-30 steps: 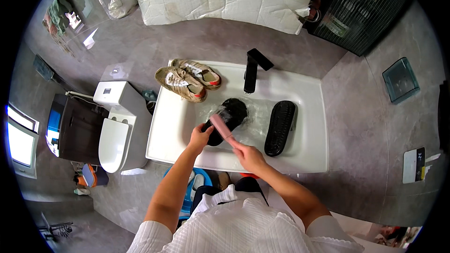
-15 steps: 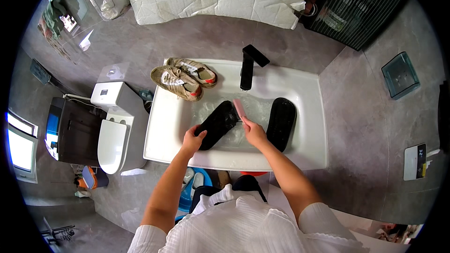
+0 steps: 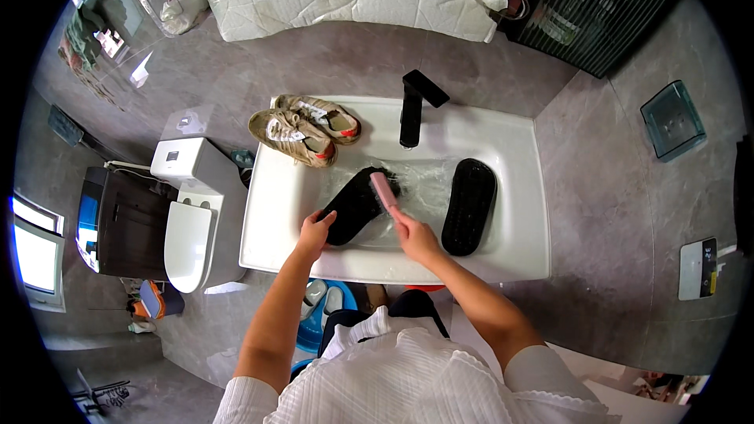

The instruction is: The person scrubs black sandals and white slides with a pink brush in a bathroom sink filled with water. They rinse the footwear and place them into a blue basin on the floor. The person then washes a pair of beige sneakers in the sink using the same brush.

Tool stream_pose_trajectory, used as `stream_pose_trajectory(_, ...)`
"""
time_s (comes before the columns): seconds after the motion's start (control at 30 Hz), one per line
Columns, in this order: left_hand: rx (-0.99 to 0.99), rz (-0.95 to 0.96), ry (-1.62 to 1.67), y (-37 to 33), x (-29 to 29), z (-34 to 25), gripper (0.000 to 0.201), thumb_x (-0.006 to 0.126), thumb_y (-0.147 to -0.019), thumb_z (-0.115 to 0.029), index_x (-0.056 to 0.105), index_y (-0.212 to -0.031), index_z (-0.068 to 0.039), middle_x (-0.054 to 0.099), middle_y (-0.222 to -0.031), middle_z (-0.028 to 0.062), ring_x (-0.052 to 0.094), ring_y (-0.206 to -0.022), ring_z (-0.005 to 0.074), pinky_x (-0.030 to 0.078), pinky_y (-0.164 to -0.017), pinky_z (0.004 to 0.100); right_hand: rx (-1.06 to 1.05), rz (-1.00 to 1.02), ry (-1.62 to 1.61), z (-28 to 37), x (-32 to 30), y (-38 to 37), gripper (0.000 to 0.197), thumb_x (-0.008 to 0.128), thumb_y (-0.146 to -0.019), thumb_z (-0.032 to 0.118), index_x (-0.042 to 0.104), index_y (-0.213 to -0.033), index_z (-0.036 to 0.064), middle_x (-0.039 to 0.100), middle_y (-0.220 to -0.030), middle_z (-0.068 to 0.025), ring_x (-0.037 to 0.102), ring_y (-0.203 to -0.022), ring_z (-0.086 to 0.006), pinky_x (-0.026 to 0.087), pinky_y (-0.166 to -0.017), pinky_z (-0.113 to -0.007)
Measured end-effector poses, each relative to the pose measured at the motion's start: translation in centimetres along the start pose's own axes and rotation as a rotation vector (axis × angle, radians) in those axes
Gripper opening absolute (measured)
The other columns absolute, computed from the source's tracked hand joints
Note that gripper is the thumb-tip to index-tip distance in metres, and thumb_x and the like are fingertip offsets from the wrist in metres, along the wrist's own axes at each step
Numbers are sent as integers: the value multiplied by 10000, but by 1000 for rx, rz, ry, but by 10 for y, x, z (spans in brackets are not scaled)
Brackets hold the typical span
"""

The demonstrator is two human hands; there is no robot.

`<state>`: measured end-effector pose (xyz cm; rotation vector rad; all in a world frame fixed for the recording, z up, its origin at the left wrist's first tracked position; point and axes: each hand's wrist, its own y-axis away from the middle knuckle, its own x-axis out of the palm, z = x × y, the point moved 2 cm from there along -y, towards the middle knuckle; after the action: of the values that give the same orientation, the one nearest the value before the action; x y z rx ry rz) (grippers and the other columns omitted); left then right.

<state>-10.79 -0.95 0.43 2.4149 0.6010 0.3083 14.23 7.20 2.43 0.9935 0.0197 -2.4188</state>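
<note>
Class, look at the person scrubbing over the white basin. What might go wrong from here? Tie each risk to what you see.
1. The wet black slipper might slide free, since the left grip holds only its near end.
2. The pink brush in the right grip could flick up water.
3. Splashes may reach the tan sneakers on the basin's corner.

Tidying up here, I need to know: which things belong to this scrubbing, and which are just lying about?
Part of the scrubbing:
pink brush, in the right hand
black slipper, in the left hand
second black slipper
white sink with water
black faucet

Apparently just lying about:
tan sneakers on the sink's corner
blue basin on the floor
light slippers in it
</note>
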Motion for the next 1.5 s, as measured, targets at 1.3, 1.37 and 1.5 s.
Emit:
stream_pose_trajectory(1.3,-46,193,480,29,34,-7,481,473,-976,-92,380,-1414,-267,471,-1355,88,552,-1150,340,544,-853,556,-137,-65,215,4,-19,-20,496,525,-922,187,458,-1408,258,660,-877,-221,640,-735,-397,505,-685,-475)
stream_pose_trajectory(1.37,26,138,490,27,25,-7,476,462,-983,-89,382,-1417,-267,458,-1371,79,559,-1143,334,551,-837,552,-5,-128,140,-8,-11,-10,525,506,-933,176,402,-1443,235,658,-900,-236,645,-750,-391,508,-679,-455)
stream_pose_trajectory(1.5,99,80,481,27,17,-6,445,452,-984,-68,412,-1386,-255,477,-1343,74,569,-1115,316,573,-800,526,403,160,-289,7,-15,9,554,492,-961,180,326,-1489,190,605,-777,-175,615,-667,-229,488,-620,-352)
